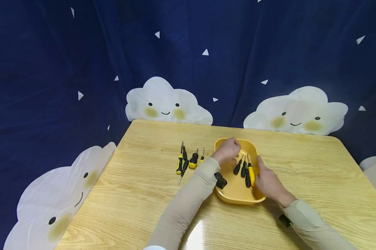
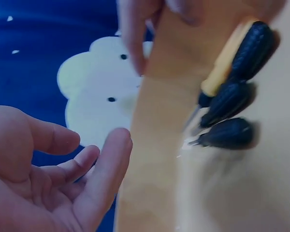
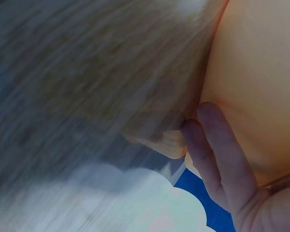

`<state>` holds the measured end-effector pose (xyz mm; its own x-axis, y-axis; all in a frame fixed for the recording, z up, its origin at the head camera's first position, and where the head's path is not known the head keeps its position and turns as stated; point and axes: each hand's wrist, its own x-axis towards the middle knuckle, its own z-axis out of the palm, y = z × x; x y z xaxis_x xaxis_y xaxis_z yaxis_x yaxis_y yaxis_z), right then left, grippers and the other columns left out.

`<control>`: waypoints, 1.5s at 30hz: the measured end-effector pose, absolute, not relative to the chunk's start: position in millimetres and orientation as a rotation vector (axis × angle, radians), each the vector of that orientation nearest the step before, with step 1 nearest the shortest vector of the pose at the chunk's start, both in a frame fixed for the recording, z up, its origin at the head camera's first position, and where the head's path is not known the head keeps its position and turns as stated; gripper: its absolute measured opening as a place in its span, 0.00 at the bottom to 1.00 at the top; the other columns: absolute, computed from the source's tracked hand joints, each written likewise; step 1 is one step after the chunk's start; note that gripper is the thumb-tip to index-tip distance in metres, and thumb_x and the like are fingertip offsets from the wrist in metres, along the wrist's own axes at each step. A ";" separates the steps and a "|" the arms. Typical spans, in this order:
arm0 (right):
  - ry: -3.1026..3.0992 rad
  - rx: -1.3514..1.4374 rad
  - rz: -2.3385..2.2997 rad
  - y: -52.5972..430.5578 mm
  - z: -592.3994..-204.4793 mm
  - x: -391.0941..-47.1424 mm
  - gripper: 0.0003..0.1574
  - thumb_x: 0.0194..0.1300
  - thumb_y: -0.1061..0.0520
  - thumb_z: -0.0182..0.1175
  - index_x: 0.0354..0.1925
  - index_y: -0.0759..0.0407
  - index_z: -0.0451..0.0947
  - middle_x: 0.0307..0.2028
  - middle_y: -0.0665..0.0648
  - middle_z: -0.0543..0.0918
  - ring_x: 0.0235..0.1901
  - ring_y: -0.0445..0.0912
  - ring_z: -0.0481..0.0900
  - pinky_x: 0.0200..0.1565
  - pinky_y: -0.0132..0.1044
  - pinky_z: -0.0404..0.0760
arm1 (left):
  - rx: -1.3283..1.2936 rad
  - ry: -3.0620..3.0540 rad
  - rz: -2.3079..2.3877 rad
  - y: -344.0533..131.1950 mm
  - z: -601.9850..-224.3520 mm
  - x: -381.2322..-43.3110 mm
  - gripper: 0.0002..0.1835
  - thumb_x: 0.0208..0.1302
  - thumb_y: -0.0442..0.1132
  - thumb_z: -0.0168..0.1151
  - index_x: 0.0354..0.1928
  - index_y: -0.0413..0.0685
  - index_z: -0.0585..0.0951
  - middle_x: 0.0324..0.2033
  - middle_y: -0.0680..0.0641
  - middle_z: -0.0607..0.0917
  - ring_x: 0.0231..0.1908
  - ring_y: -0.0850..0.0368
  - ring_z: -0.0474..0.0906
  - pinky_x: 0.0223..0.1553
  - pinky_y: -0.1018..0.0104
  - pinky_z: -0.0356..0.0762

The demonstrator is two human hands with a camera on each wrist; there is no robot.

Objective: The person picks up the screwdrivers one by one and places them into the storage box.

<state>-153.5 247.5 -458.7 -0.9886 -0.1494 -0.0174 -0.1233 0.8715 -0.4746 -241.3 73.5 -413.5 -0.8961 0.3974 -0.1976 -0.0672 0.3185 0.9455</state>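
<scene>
A yellow plastic bin (image 1: pixel 235 199) stands on the table with several screwdrivers inside it, including a black-handled screwdriver (image 1: pixel 237 168) and a yellow-handled one (image 1: pixel 251 173). My left hand (image 1: pixel 228 150) is over the far left part of the bin. Its fingers are loosely bent with nothing between them, as the left hand (image 2: pixel 63 174) shows in the left wrist view. At the bin's right side, my right hand (image 1: pixel 270 182) grips the wall, thumb over the rim and fingers along the outside. The right wrist view shows fingers (image 3: pixel 227 159) against the outer wall.
Left of the bin lie more screwdrivers on the wooden table (image 1: pixel 119 208): a long yellow-and-black screwdriver (image 1: pixel 179 164), a stubby one (image 1: pixel 193 161) and several others. My left forearm partly covers one (image 1: pixel 202 158). A dark blue curtain (image 1: pixel 181 62) with clouds hangs behind the table.
</scene>
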 end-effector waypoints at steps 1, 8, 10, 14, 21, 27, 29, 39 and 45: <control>2.980 -0.216 -0.753 247.5 -458.6 -153.5 0.44 0.63 0.66 0.44 0.71 0.72 0.34 0.24 0.63 0.77 0.20 0.47 0.73 0.23 0.39 0.73 | 0.300 2.165 1.640 70.5 -410.9 -242.0 0.07 0.71 0.37 0.46 0.42 0.41 0.72 0.34 0.44 0.76 0.42 0.42 0.79 0.37 0.51 0.81; 2.936 -0.193 -0.786 247.2 -459.1 -153.7 0.45 0.65 0.66 0.40 0.72 0.68 0.29 0.16 0.55 0.70 0.14 0.45 0.70 0.19 0.38 0.71 | 0.243 2.124 1.762 49.6 -401.0 -251.9 0.09 0.71 0.36 0.48 0.45 0.39 0.74 0.36 0.40 0.79 0.40 0.41 0.80 0.31 0.57 0.82; 2.938 -0.191 -0.784 247.2 -459.3 -153.6 0.45 0.65 0.65 0.40 0.72 0.68 0.29 0.16 0.55 0.69 0.14 0.45 0.70 0.19 0.37 0.71 | 0.246 2.107 1.773 42.2 -400.1 -254.7 0.09 0.71 0.36 0.48 0.45 0.39 0.74 0.38 0.37 0.79 0.39 0.42 0.81 0.30 0.59 0.82; 2.928 -0.183 -0.789 247.1 -459.6 -153.4 0.45 0.65 0.65 0.40 0.72 0.68 0.28 0.15 0.55 0.69 0.14 0.45 0.70 0.18 0.38 0.71 | 0.273 2.071 1.767 25.4 -399.0 -258.8 0.09 0.72 0.37 0.47 0.46 0.40 0.73 0.44 0.33 0.78 0.38 0.43 0.80 0.29 0.61 0.81; 2.936 -0.193 -0.776 247.3 -460.9 -154.3 0.44 0.64 0.66 0.40 0.71 0.70 0.29 0.18 0.56 0.73 0.16 0.45 0.71 0.20 0.37 0.72 | 0.239 2.099 1.745 -8.1 -403.3 -263.1 0.10 0.72 0.38 0.47 0.48 0.39 0.72 0.43 0.35 0.78 0.41 0.40 0.79 0.42 0.47 0.79; 2.937 -0.196 -0.771 247.4 -459.8 -154.3 0.45 0.64 0.66 0.40 0.71 0.69 0.30 0.18 0.56 0.73 0.16 0.45 0.71 0.21 0.38 0.72 | 0.204 2.237 1.614 -42.1 -412.2 -261.9 0.13 0.72 0.38 0.46 0.50 0.36 0.71 0.46 0.31 0.76 0.42 0.38 0.78 0.39 0.51 0.81; 2.940 -0.197 -0.769 247.6 -459.8 -154.2 0.45 0.64 0.66 0.40 0.71 0.69 0.29 0.18 0.56 0.73 0.17 0.45 0.71 0.21 0.38 0.72 | 0.186 2.288 1.544 -52.5 -415.9 -261.2 0.13 0.72 0.39 0.46 0.50 0.36 0.71 0.45 0.31 0.76 0.43 0.37 0.78 0.38 0.52 0.81; 2.919 -0.168 -0.785 247.9 -458.0 -153.9 0.45 0.65 0.65 0.40 0.72 0.68 0.28 0.17 0.56 0.72 0.14 0.45 0.70 0.19 0.38 0.71 | 0.177 2.523 1.188 -87.7 -435.6 -258.7 0.08 0.71 0.39 0.52 0.43 0.42 0.70 0.29 0.39 0.77 0.26 0.47 0.77 0.32 0.58 0.82; 2.937 -0.179 -0.777 247.1 -457.8 -154.0 0.45 0.64 0.65 0.41 0.72 0.69 0.29 0.25 0.64 0.78 0.16 0.46 0.71 0.20 0.38 0.71 | 0.171 2.681 0.845 -98.2 -440.5 -255.9 0.05 0.67 0.37 0.53 0.37 0.45 0.68 0.26 0.48 0.70 0.18 0.55 0.72 0.22 0.63 0.73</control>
<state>-154.0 247.1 -457.8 -0.9883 -0.1380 -0.0647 -0.0880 0.8630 -0.4976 -255.9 -98.2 -440.5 -0.9405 0.2086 -0.2683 0.0170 0.8174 0.5759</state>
